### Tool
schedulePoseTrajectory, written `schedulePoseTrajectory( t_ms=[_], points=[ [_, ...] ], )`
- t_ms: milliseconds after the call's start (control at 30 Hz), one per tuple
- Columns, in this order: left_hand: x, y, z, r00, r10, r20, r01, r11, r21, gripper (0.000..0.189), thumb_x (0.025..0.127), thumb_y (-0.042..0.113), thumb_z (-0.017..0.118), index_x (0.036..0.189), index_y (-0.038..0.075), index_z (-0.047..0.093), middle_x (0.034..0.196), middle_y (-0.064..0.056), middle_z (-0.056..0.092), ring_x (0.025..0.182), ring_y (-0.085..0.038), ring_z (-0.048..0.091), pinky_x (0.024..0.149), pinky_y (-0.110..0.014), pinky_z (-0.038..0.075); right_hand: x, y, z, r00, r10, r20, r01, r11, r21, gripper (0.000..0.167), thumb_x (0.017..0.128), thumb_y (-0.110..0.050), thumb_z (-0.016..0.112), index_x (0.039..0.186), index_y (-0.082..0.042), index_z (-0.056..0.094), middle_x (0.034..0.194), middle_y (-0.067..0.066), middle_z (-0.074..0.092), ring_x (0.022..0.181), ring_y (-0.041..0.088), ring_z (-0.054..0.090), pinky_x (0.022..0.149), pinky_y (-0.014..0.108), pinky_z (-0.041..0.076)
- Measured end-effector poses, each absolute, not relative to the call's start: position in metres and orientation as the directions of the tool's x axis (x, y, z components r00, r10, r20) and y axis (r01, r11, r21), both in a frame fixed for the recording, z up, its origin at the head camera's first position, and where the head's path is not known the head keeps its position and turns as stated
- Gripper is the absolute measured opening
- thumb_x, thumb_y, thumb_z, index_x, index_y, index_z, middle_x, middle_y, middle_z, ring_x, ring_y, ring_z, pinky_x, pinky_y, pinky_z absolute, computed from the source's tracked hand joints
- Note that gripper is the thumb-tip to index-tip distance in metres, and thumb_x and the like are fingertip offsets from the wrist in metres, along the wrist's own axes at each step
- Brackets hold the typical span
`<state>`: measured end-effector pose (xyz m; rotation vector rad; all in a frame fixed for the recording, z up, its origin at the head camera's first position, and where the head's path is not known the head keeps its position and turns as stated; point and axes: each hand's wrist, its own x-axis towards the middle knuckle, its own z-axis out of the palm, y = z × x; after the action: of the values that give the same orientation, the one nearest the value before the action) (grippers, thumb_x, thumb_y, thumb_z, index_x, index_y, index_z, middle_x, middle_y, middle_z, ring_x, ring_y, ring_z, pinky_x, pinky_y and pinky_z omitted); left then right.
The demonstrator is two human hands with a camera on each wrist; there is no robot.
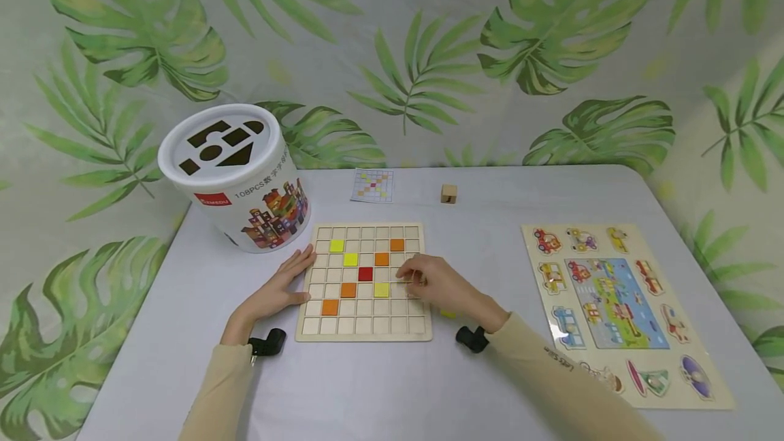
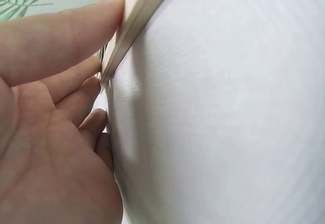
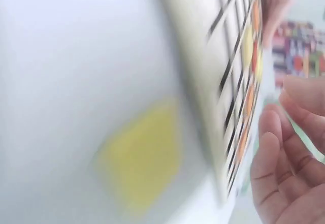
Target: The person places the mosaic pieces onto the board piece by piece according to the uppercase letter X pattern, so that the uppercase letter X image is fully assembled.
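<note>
A wooden grid board (image 1: 359, 326) lies on the table with colored square tiles in some of its cells. A red tile (image 1: 365, 274) sits near the middle. Yellow tiles, such as one at lower right (image 1: 382, 289), and orange ones, such as one at lower left (image 1: 330, 307), run diagonally from it. My left hand (image 1: 278, 291) touches the board's left edge, thumb and fingers extended. Over the right part of the board is my right hand (image 1: 437, 282), fingers loosely bent, no tile showing between them. A loose yellow tile (image 3: 144, 158) lies beside the board's right edge, below the right wrist.
A white bucket (image 1: 245, 186) with a cut-out lid stands behind left. Behind the board are a small pattern card (image 1: 373, 186) and a wooden cube (image 1: 449, 194). A vehicle picture puzzle board (image 1: 612, 237) lies at the right. Leaf-printed cloth hangs behind the table.
</note>
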<state>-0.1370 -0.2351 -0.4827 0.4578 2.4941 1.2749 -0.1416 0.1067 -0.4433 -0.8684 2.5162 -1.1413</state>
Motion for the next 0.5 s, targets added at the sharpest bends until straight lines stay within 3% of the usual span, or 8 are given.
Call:
schedulePoseTrajectory(
  t_ms=[267,500],
  points=[
    [-0.137,-0.236,-0.483,-0.9,0.423,-0.109,0.154,0.542,0.826,0.076,0.08,-0.004,0.065,0.148,-0.003,0.029,0.159,-0.012,0.011,0.144,-0.035,-0.003,0.112,-0.059,0.0,-0.138,0.173,-0.452,-0.819,-0.573,0.032,-0.419,0.56,-0.715,0.021,0.081,0.005,0.067,0.101,-0.001,0.067,0.089,0.002,0.063,0.078,0.013,0.055,0.066,0.026,0.05],
    [-0.137,-0.237,-0.483,-0.899,0.423,-0.111,0.157,0.549,0.821,0.077,0.08,-0.003,0.065,0.148,-0.003,0.029,0.159,-0.012,0.011,0.144,-0.035,-0.003,0.112,-0.059,-0.001,-0.128,0.189,-0.461,-0.796,-0.604,0.02,-0.431,0.543,-0.72,0.021,0.08,0.001,0.071,0.101,-0.001,0.067,0.087,0.001,0.062,0.077,0.014,0.055,0.064,0.024,0.048]
  ],
)
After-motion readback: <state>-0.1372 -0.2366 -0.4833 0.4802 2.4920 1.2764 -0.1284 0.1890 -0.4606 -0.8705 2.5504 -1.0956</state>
